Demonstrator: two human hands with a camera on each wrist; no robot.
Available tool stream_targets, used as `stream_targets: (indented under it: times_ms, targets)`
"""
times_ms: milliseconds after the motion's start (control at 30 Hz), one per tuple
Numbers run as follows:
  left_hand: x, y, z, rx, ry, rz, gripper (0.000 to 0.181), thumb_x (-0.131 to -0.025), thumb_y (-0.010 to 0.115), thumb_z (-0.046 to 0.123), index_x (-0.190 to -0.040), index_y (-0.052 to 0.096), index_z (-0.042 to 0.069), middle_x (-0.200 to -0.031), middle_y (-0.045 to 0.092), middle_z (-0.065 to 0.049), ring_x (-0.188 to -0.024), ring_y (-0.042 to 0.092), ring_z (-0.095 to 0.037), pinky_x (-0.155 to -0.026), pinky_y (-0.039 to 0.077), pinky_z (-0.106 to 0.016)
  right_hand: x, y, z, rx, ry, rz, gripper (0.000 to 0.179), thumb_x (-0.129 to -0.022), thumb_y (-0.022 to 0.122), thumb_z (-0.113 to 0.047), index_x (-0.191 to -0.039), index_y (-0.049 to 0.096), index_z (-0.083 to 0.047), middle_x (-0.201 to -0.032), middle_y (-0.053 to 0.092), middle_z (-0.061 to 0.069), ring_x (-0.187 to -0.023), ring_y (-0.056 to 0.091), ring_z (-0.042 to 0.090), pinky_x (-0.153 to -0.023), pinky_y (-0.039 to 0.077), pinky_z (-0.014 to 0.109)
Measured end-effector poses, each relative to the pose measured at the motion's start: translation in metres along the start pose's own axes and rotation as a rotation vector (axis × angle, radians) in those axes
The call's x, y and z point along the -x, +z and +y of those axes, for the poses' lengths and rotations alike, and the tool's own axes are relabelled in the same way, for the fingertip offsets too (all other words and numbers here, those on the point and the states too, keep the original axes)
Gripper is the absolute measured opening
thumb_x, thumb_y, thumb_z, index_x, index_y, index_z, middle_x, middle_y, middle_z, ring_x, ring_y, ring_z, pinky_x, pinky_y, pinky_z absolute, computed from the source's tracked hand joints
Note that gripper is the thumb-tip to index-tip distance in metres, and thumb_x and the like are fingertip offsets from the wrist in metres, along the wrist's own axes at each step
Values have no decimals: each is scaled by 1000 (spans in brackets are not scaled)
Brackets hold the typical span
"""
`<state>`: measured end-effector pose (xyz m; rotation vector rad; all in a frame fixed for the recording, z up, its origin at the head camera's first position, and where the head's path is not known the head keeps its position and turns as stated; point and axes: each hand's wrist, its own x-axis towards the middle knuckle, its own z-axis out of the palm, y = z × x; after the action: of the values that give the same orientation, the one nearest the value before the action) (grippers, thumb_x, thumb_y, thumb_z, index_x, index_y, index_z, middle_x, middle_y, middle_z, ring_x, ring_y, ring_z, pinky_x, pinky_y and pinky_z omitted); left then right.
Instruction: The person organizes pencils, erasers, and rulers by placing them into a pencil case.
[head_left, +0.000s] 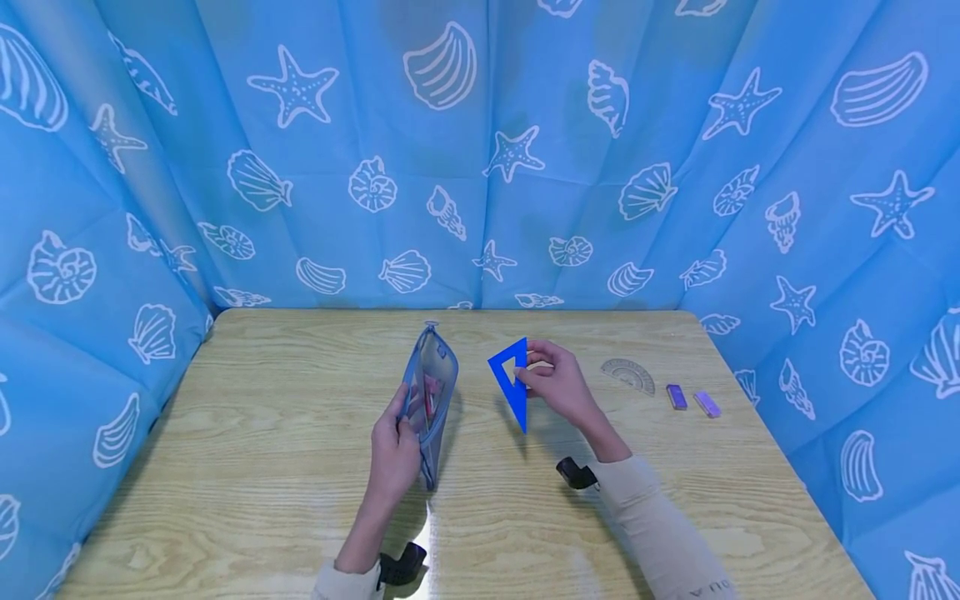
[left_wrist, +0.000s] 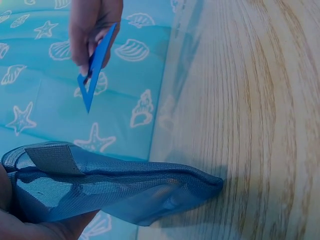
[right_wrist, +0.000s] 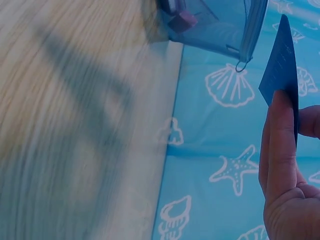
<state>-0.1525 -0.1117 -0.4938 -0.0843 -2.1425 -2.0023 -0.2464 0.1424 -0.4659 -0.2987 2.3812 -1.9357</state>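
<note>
My left hand (head_left: 395,446) grips one side of a grey-blue mesh zip pouch (head_left: 441,417), which stands upright with its mouth spread apart. Pinkish items (head_left: 431,393) show inside it. In the left wrist view the mesh pouch (left_wrist: 125,187) stretches away from the fingers, its lower end by the table. To the right of the pouch, my right hand (head_left: 558,383) pinches a blue set square (head_left: 516,392) between thumb and fingers, held up above the table. The right wrist view shows the set square (right_wrist: 282,65) nearly edge-on, apart from the pouch (right_wrist: 215,25).
On the right side of the wooden table (head_left: 262,433) lie a clear protractor (head_left: 628,376), a dark purple eraser-like block (head_left: 677,397) and a lighter purple one (head_left: 707,404). A blue curtain (head_left: 480,167) with shell prints encloses the table's back and sides.
</note>
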Motion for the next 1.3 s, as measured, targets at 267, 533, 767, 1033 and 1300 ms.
stream_targets:
  times_ms: [267,533,767,1033,1300]
  targets:
    - [0,1,0,-13,7,8,55,-100,25,-9,-155,24,-12,-155,40,-31,-138,45,-48,-110,45,-54,-6,14,-10,-1,-7,-13,44,-95,67,-3,-137,53,4,-104,60,14,-78,70,13,-69,66,39]
    - [-1,1,2,-29,0,16,55,-100,26,-9,-156,26,-10,-155,41,-28,-139,45,-46,-111,44,-53,-10,25,-20,-13,-23,-21,42,-95,68,-4,-135,56,0,-104,61,14,-78,71,16,-69,66,41]
    - [0,1,2,-32,-15,8,55,-102,25,-8,-156,25,-9,-156,39,-28,-139,45,-46,-111,44,-53,-10,35,-29,-20,-20,-47,43,-95,68,-4,-135,55,3,-104,62,15,-78,70,15,-69,66,40]
    - [0,1,1,-14,-16,6,55,-102,25,-7,-157,24,-9,-157,39,-28,-140,44,-46,-111,45,-52,-13,44,-29,-20,-14,-69,44,-96,67,-3,-138,53,3,-106,63,15,-78,70,16,-69,66,40]
    - [-1,0,1,-17,-16,17,55,-101,25,-8,-156,26,-9,-156,40,-28,-138,46,-46,-111,45,-52,-15,49,-34,-7,-45,-71,40,-96,68,-5,-134,56,1,-106,62,18,-77,71,17,-70,66,41]
